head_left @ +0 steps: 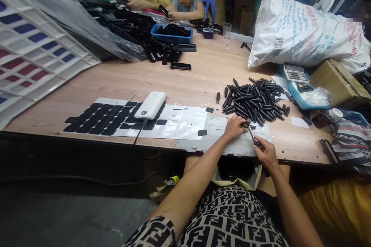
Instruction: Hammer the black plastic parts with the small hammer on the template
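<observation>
On the grey mat (232, 142) at the table's near edge, my left hand (234, 128) pinches a small black cylindrical part, mostly covered by the fingers. My right hand (267, 154) is closed around a small hammer (252, 136) with a slim metal shaft and a dark handle end showing below the palm. Its head meets the part at my left fingertips; whether they touch I cannot tell. Just beyond both hands lies a heap of similar black cylindrical parts (255, 98).
Left of the mat, a white power bank (150, 105) with a cable rests on a sheet of black stickers (98, 119). At right are a calculator (295, 73), a blue tray (311, 102) and a large white sack (301, 31). Two people sit across, near a blue basket (171, 38) of black pieces.
</observation>
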A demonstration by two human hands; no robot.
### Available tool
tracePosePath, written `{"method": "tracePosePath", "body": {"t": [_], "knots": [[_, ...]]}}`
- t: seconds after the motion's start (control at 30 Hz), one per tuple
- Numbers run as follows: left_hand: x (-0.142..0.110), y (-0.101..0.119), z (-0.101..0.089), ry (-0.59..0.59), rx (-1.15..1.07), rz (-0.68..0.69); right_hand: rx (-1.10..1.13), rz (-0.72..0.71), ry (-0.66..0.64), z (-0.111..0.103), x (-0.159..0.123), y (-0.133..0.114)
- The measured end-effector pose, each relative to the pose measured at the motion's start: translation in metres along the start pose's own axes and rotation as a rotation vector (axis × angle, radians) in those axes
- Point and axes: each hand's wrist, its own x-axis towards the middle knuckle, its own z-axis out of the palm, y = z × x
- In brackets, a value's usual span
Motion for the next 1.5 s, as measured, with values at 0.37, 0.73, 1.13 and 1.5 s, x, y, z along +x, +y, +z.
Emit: {"method": "tracePosePath", "body": {"t": [0.37, 0.73, 1.13, 1.5], "knots": [[0.000, -0.001, 0.000, 0.043, -0.091, -0.024, 0.225, 0.110, 0.103, -0.017, 0.012, 0.039], [-0.083, 0.012, -0.012, -0.165, -0.035, 0.299, 0.324, 0.156, 0.077, -0.022, 0.016, 0.034], [-0.067, 0.006, -0.032, 0.093, -0.153, 0.106, 0.249, 0.115, 0.078, -0.018, 0.015, 0.042], [0.092, -0.079, -0.083, 0.501, 0.067, -0.558, 0.276, 0.124, 0.077, -0.019, 0.015, 0.043]]}}
